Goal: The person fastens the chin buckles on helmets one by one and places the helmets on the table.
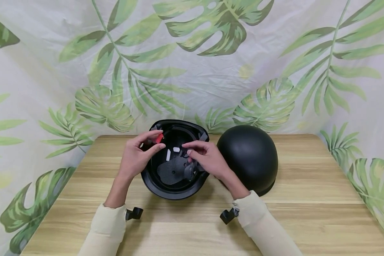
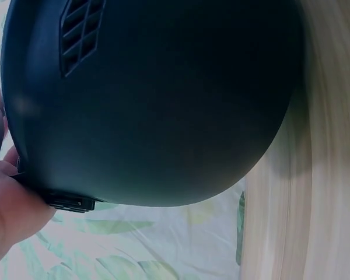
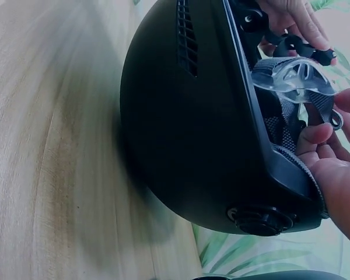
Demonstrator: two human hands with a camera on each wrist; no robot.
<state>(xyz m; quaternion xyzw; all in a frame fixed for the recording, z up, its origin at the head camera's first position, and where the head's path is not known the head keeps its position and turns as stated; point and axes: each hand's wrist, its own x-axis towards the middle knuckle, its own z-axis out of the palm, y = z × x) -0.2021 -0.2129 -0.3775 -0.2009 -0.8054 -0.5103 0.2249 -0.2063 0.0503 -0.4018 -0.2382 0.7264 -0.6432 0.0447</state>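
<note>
The helmet [image 1: 174, 194] is lying hollow side up at the centre of the head view, its dome apparently bearing on the wood. I'm judging the shell stiff and fairly light, its smooth curve likely slippery and prone to rocking — so for lifting I'd be trusting opposite sides of the rim over the loose straps. Low in the hollow, the mesh padding [image 1: 172, 172] is looking soft.

With my left hand [image 1: 136, 156], at the hollow's upper left, I'm pinching a red clip [image 1: 160, 138] between thumb and forefinger; with my right hand [image 1: 208, 156], at its right side, I'm pinching a grey strap [image 3: 322, 106], fingers bent. That webbing is looking limp and tough, while the clear chin cup [image 3: 297, 79], upper right in the right wrist view, is looking thin and bendy — better not squeezed hard.

Farther out, a black dome [image 1: 248, 160] is sitting just right of the helmet in the head view, on the wooden table [image 1: 307, 199], with leafy cloth [image 1: 211, 92] hanging behind.
</note>
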